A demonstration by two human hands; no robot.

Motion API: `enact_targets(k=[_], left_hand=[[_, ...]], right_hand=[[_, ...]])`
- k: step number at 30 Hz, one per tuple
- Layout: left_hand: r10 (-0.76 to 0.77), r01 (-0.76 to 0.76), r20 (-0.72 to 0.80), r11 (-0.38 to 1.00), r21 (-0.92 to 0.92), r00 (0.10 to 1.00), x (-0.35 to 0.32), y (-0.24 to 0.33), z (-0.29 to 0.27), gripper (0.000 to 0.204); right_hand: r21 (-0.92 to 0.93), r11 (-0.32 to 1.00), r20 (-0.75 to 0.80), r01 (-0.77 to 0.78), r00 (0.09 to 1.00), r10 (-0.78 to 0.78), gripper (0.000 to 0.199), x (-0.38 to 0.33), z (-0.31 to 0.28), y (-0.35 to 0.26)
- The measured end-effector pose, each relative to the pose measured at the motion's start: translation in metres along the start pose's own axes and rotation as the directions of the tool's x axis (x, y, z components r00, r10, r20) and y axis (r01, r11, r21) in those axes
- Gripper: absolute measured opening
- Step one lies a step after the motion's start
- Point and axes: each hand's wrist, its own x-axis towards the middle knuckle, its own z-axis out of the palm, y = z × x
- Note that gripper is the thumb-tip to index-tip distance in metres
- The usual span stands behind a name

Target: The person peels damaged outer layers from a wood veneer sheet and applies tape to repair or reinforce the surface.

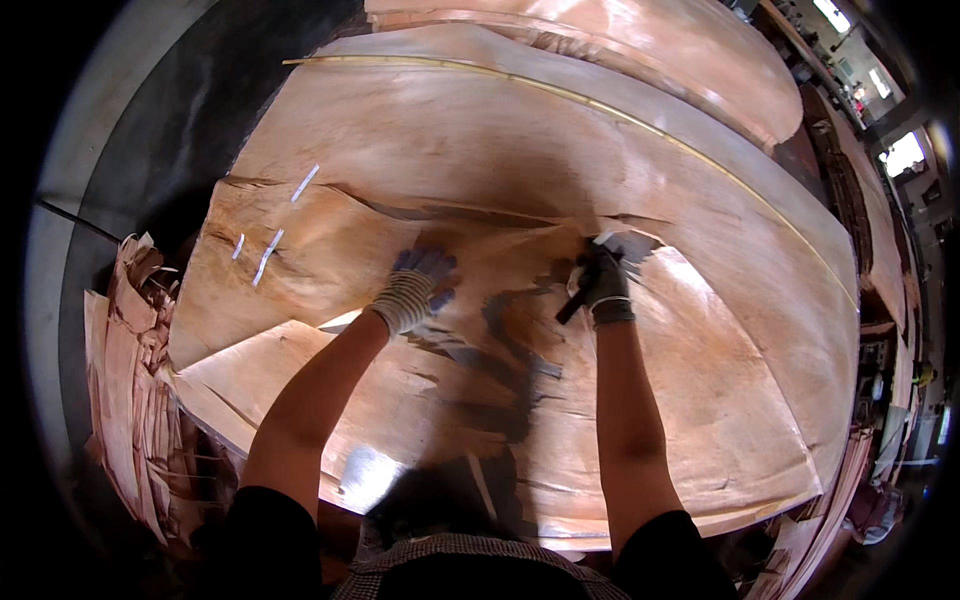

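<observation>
A large reddish-brown wood veneer sheet lies before me, torn and wrinkled, with dark gaps across its middle. My left hand, in a striped glove with bluish fingers, rests on the veneer just left of the torn area, fingers spread. In a dark glove, my right hand is closed around a black hand tool, whose kind I cannot make out. A small white strip shows at the far side of that hand, beside a tear. Short white tape strips lie on the veneer at the left.
A long thin yellowish strip curves across the far part of the veneer. Another veneer stack lies beyond it. Scrap veneer is heaped upright at the left; more stacked sheets stand along the right.
</observation>
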Motion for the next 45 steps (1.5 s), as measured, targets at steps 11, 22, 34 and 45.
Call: enact_targets(k=[11, 22, 34, 45], left_hand=[[0.070, -0.074, -0.056, 0.995, -0.067, 0.996, 0.040, 0.011, 0.010, 0.058], [-0.199, 0.195, -0.046, 0.978, -0.077, 0.979, -0.040, -0.019, 0.004, 0.063], [-0.043, 0.020, -0.075, 0.957, -0.289, 0.996, 0.073, -0.040, -0.034, 0.053], [-0.025, -0.017, -0.118, 0.938, -0.346, 0.993, 0.110, -0.042, -0.061, 0.028]], right_hand=[[-0.824, 0.564, -0.215, 0.056, 0.890, -0.402, 0.023, 0.021, -0.003, -0.013], [-0.742, 0.670, -0.085, -0.029, 0.995, -0.051, 0.024, -0.014, 0.024, -0.008], [-0.815, 0.556, -0.008, 0.167, 0.954, -0.298, 0.022, -0.049, 0.099, -0.034], [-0.821, 0.545, -0.004, 0.171, 0.952, -0.305, 0.020, -0.045, 0.099, -0.045]])
